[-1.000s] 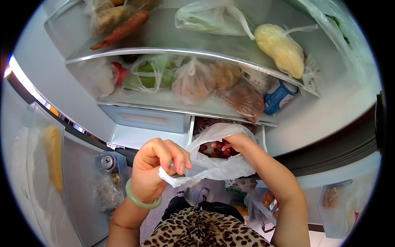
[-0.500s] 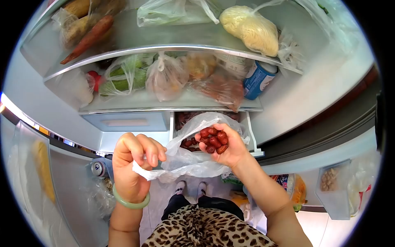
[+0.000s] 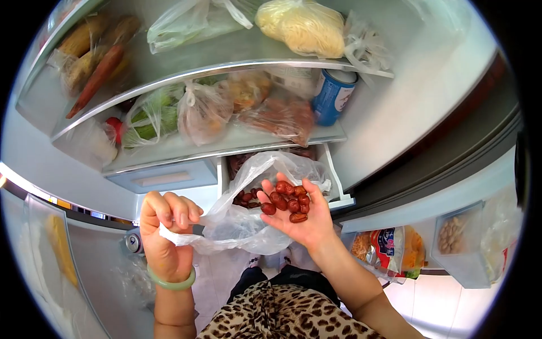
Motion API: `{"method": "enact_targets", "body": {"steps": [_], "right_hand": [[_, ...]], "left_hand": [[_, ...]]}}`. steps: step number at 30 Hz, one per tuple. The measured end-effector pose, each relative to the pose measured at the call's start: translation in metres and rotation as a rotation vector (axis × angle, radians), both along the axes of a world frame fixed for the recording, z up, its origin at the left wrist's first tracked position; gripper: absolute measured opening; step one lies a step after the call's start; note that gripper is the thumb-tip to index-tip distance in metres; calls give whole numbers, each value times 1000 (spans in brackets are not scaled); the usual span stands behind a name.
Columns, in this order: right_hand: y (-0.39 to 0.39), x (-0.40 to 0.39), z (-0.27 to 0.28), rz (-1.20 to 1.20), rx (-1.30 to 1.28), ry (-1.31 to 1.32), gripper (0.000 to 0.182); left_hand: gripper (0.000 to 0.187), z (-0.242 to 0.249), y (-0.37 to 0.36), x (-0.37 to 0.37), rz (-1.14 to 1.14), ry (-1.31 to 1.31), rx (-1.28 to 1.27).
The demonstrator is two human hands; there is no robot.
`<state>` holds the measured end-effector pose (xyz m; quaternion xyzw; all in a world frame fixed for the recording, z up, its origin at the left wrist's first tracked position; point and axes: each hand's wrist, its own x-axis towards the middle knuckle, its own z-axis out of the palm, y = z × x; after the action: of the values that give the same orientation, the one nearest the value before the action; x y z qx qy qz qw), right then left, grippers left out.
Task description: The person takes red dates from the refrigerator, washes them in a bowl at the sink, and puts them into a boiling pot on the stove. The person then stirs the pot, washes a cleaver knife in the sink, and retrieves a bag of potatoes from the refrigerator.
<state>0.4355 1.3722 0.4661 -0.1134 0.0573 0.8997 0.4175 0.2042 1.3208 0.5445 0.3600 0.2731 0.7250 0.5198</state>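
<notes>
Pinched between the curled fingers of the left hand (image 3: 164,226) is the bunched edge of a thin clear plastic bag (image 3: 243,226), which hangs open in front of the fridge's pulled-out drawer (image 3: 339,192). A green bangle (image 3: 172,281) sits on that wrist. The right hand (image 3: 299,217) lies palm up just beside the bag's mouth, fingers spread flat and gripping nothing, with a small heap of red dates (image 3: 287,200) resting on the palm. More dates show through the plastic inside the bag, at its upper part near the drawer front.

Above the drawer, the lower glass shelf (image 3: 226,148) carries knotted bags of green vegetables (image 3: 152,116) toward its left end, a pale knotted bag (image 3: 203,116) near its middle, a brownish packet (image 3: 279,117) next to that, and a blue can (image 3: 333,96) at its right end. On the upper shelf (image 3: 226,59), a carrot (image 3: 96,79) lies in a bag at the left end, and a bag of yellowish noodles (image 3: 305,28) lies toward the right end.

Below the hands, a leopard-print garment (image 3: 276,313) fills the bottom of the view. Door bins at the lower right hold colourful packets (image 3: 389,251).
</notes>
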Motion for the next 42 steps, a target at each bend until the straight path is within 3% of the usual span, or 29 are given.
{"method": "enact_targets", "body": {"steps": [7,10,13,15,18,20,23,24,25,27,29,32,34,38,39,40,42], "right_hand": [[-11,15,3,-30,4,55,46],[-11,23,6,-41,25,61,45],[-6,28,-1,-47,-5,29,45],[-3,28,2,-45,-26,-15,44],[-2,27,15,-80,-47,-71,42],[-4,25,31,-125,-48,-91,41],[-5,21,59,-222,49,-74,40],[-6,20,69,-258,91,-75,40],[-8,17,79,-299,186,-124,40],[-12,6,89,-436,319,-340,40],[-17,-12,89,-586,442,-575,37],[-24,-17,51,-486,862,-1087,37],[-25,-24,48,-605,1260,-1371,34],[-35,-22,37,-553,1328,-1451,31],[-33,-20,36,-569,1350,-1445,29],[-32,-18,41,-650,1363,-1399,24],[-26,-2,54,-718,1202,-1169,21]], "left_hand": [[29,-4,-3,11,104,248,-1],[25,-14,-4,12,94,182,14],[26,-3,-11,19,76,283,-14],[22,13,-19,31,364,413,-35],[19,42,-31,41,945,385,150],[16,50,-60,38,427,188,418],[29,52,-86,59,-89,-17,162],[51,43,-76,83,-130,-58,-124],[71,30,-48,103,-86,-46,-164],[66,7,-9,125,-96,-246,-318],[61,-19,9,139,-179,-375,-283],[50,-27,12,140,-232,-554,-363],[44,-38,14,135,-243,-612,-437],[33,-67,13,131,-277,-891,-580],[40,-68,7,125,-297,-781,-595],[35,-67,6,121,-363,-984,-625],[31,-52,-4,116,-349,-983,-720]]}}
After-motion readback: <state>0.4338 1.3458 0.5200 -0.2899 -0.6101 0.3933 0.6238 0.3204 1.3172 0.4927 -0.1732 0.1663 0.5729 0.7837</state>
